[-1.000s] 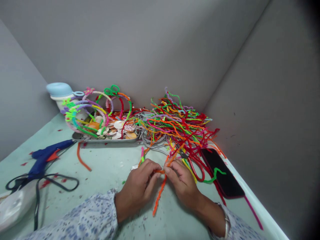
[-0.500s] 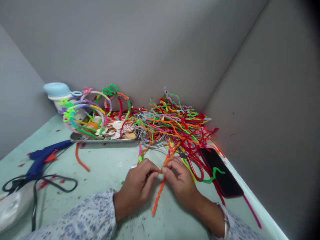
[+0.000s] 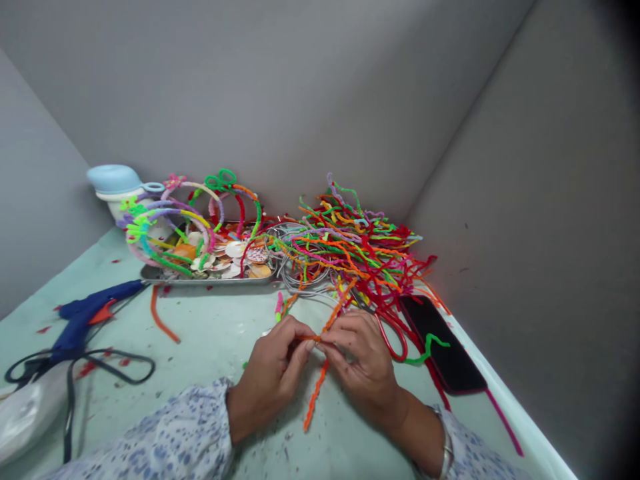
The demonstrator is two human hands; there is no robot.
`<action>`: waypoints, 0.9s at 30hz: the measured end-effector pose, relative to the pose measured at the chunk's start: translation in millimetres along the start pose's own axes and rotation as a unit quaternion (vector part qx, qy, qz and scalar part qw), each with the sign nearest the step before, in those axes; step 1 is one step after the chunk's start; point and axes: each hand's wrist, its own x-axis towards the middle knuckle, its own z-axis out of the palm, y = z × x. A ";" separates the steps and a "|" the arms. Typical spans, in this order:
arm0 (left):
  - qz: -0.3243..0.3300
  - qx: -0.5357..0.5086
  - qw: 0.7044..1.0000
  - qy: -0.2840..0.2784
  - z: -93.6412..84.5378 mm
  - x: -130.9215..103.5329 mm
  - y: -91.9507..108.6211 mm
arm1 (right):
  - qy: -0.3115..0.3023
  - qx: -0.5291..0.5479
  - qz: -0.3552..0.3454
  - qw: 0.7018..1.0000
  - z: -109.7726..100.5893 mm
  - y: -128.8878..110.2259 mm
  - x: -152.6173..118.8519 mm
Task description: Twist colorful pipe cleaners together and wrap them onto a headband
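Note:
An orange pipe cleaner (image 3: 316, 393) runs slantwise between my hands, one end toward me and the other toward the back. My left hand (image 3: 275, 373) pinches a short orange piece at the crossing point. My right hand (image 3: 363, 367) pinches at the same spot, its fingertips nearly touching those of the left. How the orange strands join there is hidden by the fingers. Just beyond my right hand lie red-handled scissors (image 3: 393, 333), partly covered by pipe cleaners.
A heap of colourful pipe cleaners (image 3: 350, 240) lies at the back. Left of it, a metal tray (image 3: 220, 282) holds shells and several fuzzy headbands (image 3: 195, 190). A blue glue gun (image 3: 83, 320), a lidded white bottle (image 3: 115, 187) and a black phone (image 3: 445, 350) are around.
My right hand has shifted slightly left and its fingers have curled in over the crossing. My left hand has barely moved.

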 end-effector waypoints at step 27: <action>0.043 0.005 0.999 -0.002 -1.0 1.3 -2.7 | -0.018 0.020 0.033 0.999 0.3 0.3 -0.8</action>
